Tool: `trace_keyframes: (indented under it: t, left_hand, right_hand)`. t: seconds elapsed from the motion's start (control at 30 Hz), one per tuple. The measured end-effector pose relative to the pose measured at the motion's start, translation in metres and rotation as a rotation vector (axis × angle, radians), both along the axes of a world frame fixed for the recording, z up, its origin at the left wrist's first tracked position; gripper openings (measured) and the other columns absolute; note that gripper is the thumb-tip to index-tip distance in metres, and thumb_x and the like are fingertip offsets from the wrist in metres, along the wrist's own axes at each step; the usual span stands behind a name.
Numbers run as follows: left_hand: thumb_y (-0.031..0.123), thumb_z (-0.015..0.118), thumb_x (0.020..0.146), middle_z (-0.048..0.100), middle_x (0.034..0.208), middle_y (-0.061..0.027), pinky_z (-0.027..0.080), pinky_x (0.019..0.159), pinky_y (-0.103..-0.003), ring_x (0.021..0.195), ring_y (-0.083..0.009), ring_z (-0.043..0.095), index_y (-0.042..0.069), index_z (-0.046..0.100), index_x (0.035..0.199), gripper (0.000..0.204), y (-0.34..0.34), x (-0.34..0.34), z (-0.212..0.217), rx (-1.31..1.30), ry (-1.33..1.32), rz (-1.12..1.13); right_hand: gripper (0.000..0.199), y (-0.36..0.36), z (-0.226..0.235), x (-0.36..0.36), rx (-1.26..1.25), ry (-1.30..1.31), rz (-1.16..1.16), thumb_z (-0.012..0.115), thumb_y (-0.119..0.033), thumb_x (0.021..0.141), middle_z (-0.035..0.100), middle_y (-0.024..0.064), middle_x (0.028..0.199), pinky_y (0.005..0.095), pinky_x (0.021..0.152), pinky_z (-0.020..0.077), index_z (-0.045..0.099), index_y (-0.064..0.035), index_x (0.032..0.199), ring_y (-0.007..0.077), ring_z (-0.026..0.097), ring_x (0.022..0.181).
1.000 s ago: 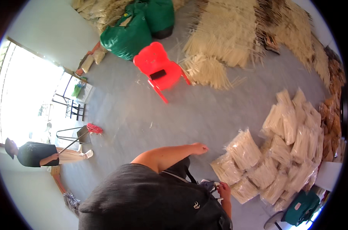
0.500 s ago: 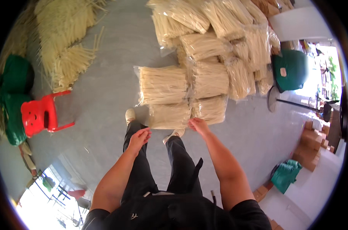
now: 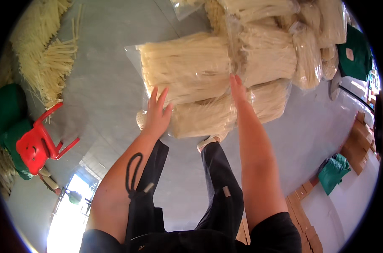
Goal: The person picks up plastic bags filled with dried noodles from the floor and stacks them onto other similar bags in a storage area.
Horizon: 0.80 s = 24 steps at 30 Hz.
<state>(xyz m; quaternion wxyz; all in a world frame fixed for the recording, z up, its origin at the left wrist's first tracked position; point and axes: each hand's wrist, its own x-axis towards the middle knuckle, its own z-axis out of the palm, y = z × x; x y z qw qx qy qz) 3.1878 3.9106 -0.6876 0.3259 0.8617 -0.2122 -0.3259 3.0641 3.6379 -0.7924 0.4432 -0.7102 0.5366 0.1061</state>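
Ahead of and between the open left hand (image 3: 157,118) and the straight-fingered, open right hand (image 3: 238,92), a bagged strip bundle (image 3: 185,67) is laid crosswise, near both.

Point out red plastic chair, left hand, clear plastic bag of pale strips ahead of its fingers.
Red plastic chair (image 3: 39,152), head view: backrest.
Left hand (image 3: 157,118), head view: back of hand.
Clear plastic bag of pale strips (image 3: 187,66), head view: middle of upper face.

Flat clear-plastic bag of long cream strips (image 3: 187,67): streaked lengthwise | red plastic chair (image 3: 40,155): black face motif | crumpled green plastic sack (image 3: 334,172) | smooth grey floor (image 3: 103,105) | stacked brown cardboard boxes (image 3: 355,146) | black cloth trousers (image 3: 213,173)
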Motion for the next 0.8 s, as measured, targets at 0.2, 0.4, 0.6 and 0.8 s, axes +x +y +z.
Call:
trace_keyframes:
  t: [0.2, 0.4, 0.6, 0.8]
  left_hand:
    - [0.034, 0.051, 0.090, 0.007, 0.148, -0.0194, 0.018, 0.107, -0.052, 0.134, -0.0442, 0.007, 0.022, 0.022, 0.142, 0.061, -0.020, 0.015, -0.073, 0.126, -0.320, -0.001]
    - [0.046, 0.041, 0.091, 0.007, 0.148, -0.0194, 0.016, 0.110, -0.044, 0.137, -0.0324, 0.011, 0.018, 0.018, 0.143, 0.064, 0.046, 0.093, -0.122, 0.370, -0.306, 0.095]
    - [0.052, 0.039, 0.091, 0.022, 0.146, -0.0057, 0.031, 0.101, -0.044, 0.131, -0.0243, 0.028, 0.021, 0.015, 0.144, 0.066, 0.067, 0.075, -0.119, 0.083, 0.479, 0.582]
    - [0.050, 0.043, 0.091, 0.042, 0.132, -0.0034, 0.039, 0.095, -0.037, 0.121, -0.0204, 0.042, 0.013, 0.032, 0.136, 0.059, 0.047, -0.038, -0.043, -0.241, 1.214, 1.215]
  right_hand:
    - [0.066, 0.067, 0.011, 0.019, 0.099, -0.226, -0.308, 0.053, -0.048, 0.085, 0.042, 0.0220, 0.133, 0.0336, 0.102, 0.0309, 0.041, -0.0021, 0.131, 0.0299, 0.040, 0.125]
    - [0.056, 0.103, 0.053, 0.005, 0.119, -0.220, -0.054, 0.057, -0.045, 0.083, 0.057, 0.0209, 0.114, 0.0376, 0.093, 0.0404, 0.053, -0.0017, 0.118, 0.0335, 0.052, 0.110]
    - [0.045, 0.156, -0.014, -0.011, 0.403, -0.064, -0.021, 0.053, -0.040, 0.085, 0.063, 0.0197, 0.096, 0.0396, 0.083, 0.0436, 0.055, -0.0044, 0.113, 0.0351, 0.057, 0.099]
    - [0.034, 0.197, 0.031, 0.006, 0.372, -0.190, 0.113, 0.050, -0.033, 0.087, 0.062, 0.0174, 0.087, 0.0400, 0.073, 0.0464, 0.059, -0.0030, 0.101, 0.0302, 0.060, 0.079]
